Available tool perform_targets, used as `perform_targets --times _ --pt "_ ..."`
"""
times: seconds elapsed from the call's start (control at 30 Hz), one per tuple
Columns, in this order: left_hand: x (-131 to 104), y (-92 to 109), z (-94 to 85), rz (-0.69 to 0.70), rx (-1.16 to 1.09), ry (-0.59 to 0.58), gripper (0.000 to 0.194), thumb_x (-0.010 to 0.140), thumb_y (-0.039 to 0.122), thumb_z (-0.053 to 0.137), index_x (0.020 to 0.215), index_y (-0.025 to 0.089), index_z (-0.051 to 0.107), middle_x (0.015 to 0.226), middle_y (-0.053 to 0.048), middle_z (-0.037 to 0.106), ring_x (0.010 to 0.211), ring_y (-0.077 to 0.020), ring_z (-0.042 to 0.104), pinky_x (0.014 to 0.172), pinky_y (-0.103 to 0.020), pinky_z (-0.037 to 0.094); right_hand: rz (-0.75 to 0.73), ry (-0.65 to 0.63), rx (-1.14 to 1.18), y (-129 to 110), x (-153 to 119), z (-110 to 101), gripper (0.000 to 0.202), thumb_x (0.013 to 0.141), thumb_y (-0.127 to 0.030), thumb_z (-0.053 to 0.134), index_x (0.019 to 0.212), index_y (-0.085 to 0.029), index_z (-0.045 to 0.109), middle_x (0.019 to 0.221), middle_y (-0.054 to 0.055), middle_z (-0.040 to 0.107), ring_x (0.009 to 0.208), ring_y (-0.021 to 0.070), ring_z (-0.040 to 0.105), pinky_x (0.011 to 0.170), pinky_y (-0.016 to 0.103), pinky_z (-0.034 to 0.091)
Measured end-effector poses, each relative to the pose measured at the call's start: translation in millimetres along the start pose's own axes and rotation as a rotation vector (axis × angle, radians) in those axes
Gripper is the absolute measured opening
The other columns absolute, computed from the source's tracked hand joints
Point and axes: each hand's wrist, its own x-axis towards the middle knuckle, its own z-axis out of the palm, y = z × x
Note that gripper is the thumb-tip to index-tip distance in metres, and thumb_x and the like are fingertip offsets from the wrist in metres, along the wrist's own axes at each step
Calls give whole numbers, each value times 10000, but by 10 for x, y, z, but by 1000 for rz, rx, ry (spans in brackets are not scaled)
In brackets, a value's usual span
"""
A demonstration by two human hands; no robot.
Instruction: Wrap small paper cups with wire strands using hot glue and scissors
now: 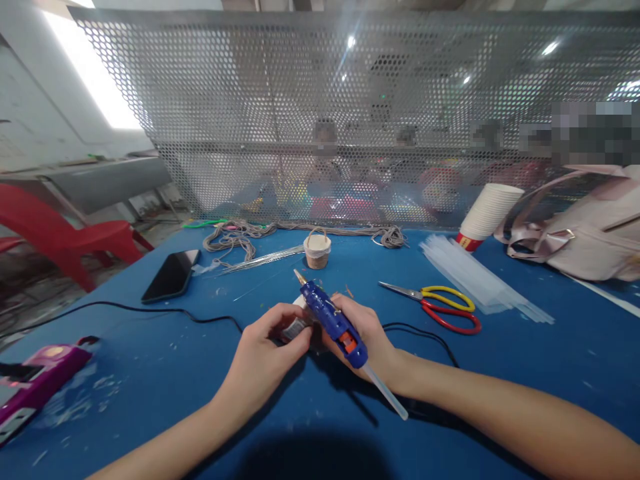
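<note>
A blue glue gun (pixel 333 320) lies across my right hand (pixel 367 333), its nozzle pointing up and to the left and a clear glue stick jutting from its rear. The fingers of my right hand are wrapped round it. Beside it, my left hand (pixel 273 347) pinches a small pale piece (pixel 294 329) with printed marks, mostly hidden by the fingers. Beyond the nozzle stands a small brown and cream basket (pixel 317 251) with a thin handle.
Scissors (pixel 440 307), glue sticks (pixel 480 277) and stacked paper cups (pixel 490 213) are on the right, near a pale bag (pixel 595 220). A phone (pixel 171 275), grey cord (pixel 240 233) and purple power strip (pixel 45 380) are on the left. Black cable crosses the blue table (pixel 165 373).
</note>
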Motion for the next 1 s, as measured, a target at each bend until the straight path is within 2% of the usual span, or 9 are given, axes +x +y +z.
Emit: perform_targets --times 0.27,0.47,0.67,1.0 --pt "1 -13 1 -29 -18 30 129 725 300 610 707 191 676 672 0 695 610 -155 618 599 -251 500 -6 -16 -40 -10 0 -10 111 796 -149 555 881 -201 506 791 10 552 675 143 508 648 266 425" --pt "-4 -54 33 -31 21 88 119 702 301 618 680 191 656 646 16 665 566 -127 559 560 -226 463 31 22 -56 64 -61 47 154 778 -165 605 893 -203 509 794 -1 560 669 135 516 655 259 428" --pt "-27 -80 54 -29 15 92 129 705 309 613 670 187 637 616 18 648 557 -129 569 559 -228 464 45 50 -20 33 -68 71 143 805 -174 594 918 -203 510 824 8 585 673 131 531 661 259 444" --pt "-54 -69 88 88 45 142 94 718 264 613 653 200 639 611 25 662 554 -125 586 560 -214 486 68 101 -7 33 -82 121 139 795 -174 585 907 -213 511 853 11 578 724 148 536 695 273 450"
